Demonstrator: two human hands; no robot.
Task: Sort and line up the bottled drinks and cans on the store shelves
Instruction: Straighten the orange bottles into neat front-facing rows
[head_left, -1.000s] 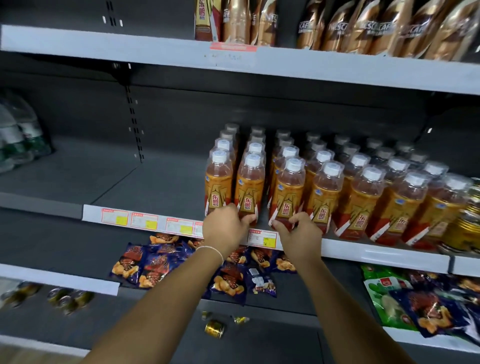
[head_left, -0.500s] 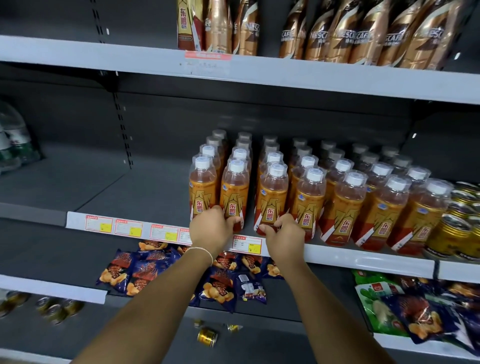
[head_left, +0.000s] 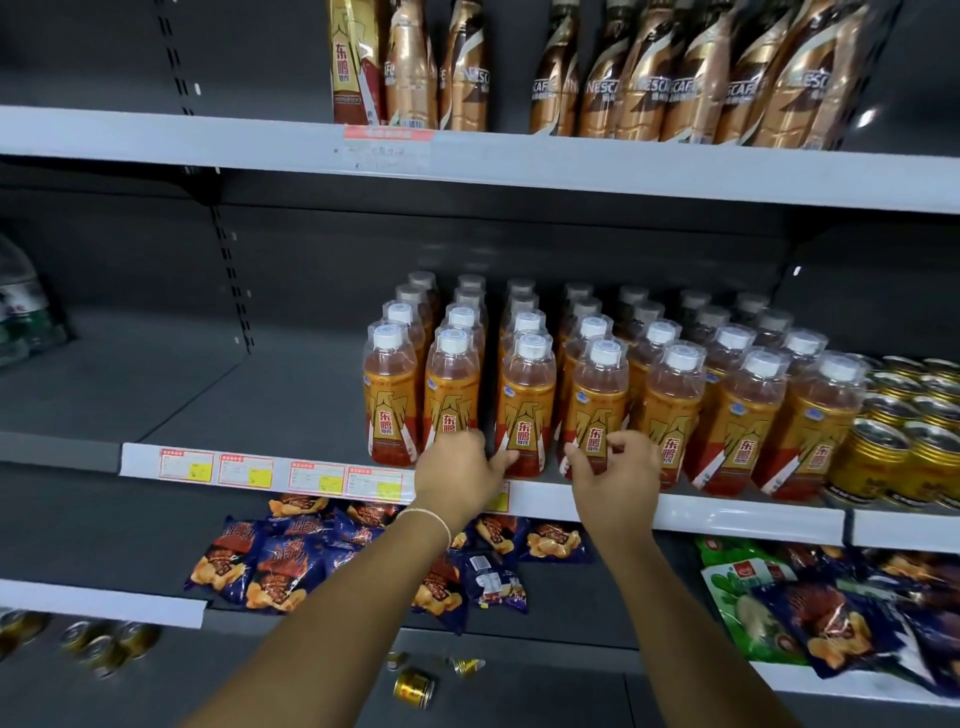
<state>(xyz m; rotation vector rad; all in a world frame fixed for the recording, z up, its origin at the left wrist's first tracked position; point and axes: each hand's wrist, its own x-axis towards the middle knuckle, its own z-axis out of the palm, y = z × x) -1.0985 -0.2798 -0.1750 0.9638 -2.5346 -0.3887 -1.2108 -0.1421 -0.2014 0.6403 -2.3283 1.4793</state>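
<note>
Orange drink bottles (head_left: 680, 395) are stood upright on the middle shelf (head_left: 234, 395), right of centre, in seven columns, several deep, white caps up. A narrow dark gap is seen between the second and third columns; the rest are packed close. Gold cans (head_left: 893, 457) are stacked just beside the last column on the right. The left hand (head_left: 454, 475) is placed low at the shelf edge, over the base of the second front bottle (head_left: 451, 395). Its thumb is laid against the lower label of the third front bottle (head_left: 525, 410). Its fingers are curled and mostly hidden behind the knuckles, so whether either bottle is gripped cannot be told. A thin bracelet (head_left: 427, 516) is worn on that wrist. The right hand (head_left: 615, 480) is set at the base of the fourth front bottle (head_left: 598, 410), which is pinched between the thumb on its left and curled fingers on its right. Price tags (head_left: 244, 469) are fixed along the shelf edge left of the hands. Brown coffee bottles (head_left: 649, 78) are lined on the top shelf. Snack packets (head_left: 280, 566) are scattered on the shelf below, and a loose can (head_left: 413, 688) is lying on its side lower down.
</note>
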